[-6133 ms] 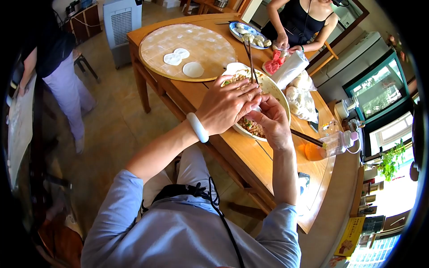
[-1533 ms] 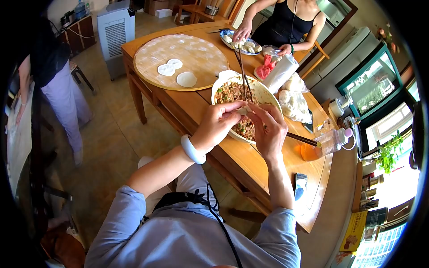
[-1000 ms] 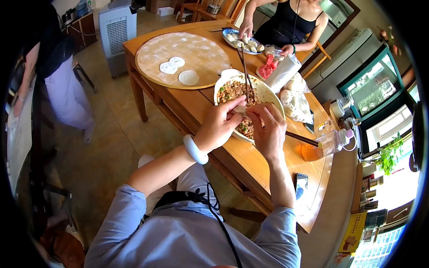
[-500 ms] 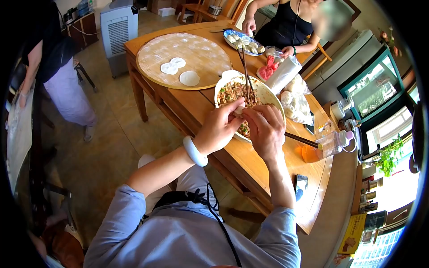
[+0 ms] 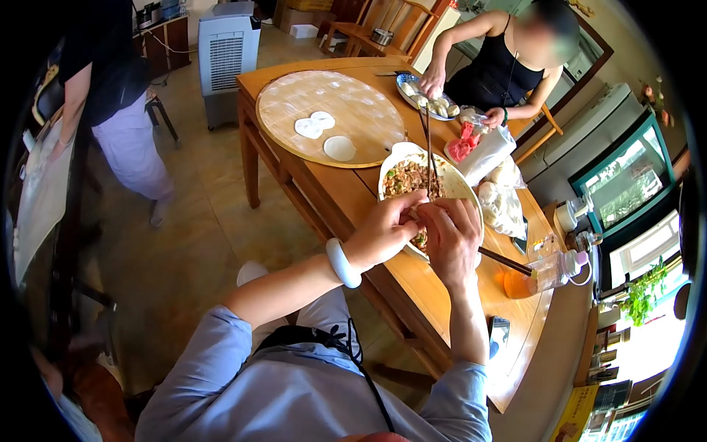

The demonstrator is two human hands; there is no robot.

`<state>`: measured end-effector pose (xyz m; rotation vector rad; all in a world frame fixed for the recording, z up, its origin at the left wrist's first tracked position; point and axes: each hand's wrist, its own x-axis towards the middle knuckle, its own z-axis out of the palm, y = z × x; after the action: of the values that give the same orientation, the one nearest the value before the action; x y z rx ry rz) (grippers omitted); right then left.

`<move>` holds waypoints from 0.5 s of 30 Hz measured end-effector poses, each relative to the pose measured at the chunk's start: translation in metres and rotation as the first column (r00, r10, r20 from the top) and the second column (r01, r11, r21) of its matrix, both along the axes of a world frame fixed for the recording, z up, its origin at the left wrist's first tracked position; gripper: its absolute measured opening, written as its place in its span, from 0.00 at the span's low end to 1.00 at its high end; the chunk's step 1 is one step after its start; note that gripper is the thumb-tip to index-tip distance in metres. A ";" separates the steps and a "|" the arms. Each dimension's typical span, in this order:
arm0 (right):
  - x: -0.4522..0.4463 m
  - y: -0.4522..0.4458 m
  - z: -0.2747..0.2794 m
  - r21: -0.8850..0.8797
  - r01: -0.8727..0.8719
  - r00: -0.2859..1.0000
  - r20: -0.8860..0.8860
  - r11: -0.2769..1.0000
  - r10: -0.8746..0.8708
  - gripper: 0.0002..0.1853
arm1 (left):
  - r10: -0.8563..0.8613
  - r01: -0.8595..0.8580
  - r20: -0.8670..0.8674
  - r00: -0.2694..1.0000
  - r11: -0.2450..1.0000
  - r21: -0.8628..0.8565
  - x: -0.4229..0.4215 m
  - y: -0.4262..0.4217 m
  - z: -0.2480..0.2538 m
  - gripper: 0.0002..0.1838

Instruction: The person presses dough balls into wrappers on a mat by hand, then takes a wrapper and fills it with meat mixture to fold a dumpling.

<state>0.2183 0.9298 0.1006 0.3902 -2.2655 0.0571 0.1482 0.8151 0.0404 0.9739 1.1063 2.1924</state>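
Note:
My left hand [image 5: 384, 230], with a pale bangle [image 5: 342, 263] on its wrist, is closed in a pinch over the near side of a bowl [image 5: 472, 197]. Fingertip to fingertip with it, my right hand [image 5: 454, 239] is also closed. Between them is a small dumpling [image 5: 414, 213], mostly hidden by the fingers. Minced filling [image 5: 409, 179] lies in the bowl, and dark chopsticks [image 5: 429, 144] stand in it. Round dough wrappers [image 5: 339, 149] lie on a floured round board [image 5: 294, 96] to the left.
Across the table, another person's hand [image 5: 432, 79] is over a plate of dumplings [image 5: 447, 109]. Bagged dough-like lumps [image 5: 501, 208], a bottle of orange liquid [image 5: 541, 274] and a phone [image 5: 498, 335] are on the right. A second person [image 5: 121, 110] stands at left.
The view has shifted, so the table appears lower and further right. My hands stay together on the dumpling, its dough now less visible. The seated person's hand has moved down onto the plate.

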 end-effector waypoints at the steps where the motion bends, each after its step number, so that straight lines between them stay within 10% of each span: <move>1: -0.001 0.000 0.000 -0.021 -0.008 1.000 0.019 1.000 0.008 0.12 | -0.017 0.017 0.000 1.000 1.000 0.005 0.000 -0.001 0.002 0.23; 12: -0.004 0.009 -0.005 -0.687 0.092 0.817 0.466 0.721 0.340 0.19 | -0.140 0.149 0.182 0.973 0.988 -0.036 -0.007 -0.023 0.021 0.37; 15: -0.010 0.017 -0.014 -0.922 0.149 0.744 0.342 0.356 0.574 0.15 | -0.068 0.071 0.030 0.997 0.992 -0.101 -0.015 -0.023 0.005 0.37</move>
<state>0.2088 0.9464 0.0869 0.0343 -2.3100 1.8381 0.1333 0.7922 0.0458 0.9229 1.1429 2.0670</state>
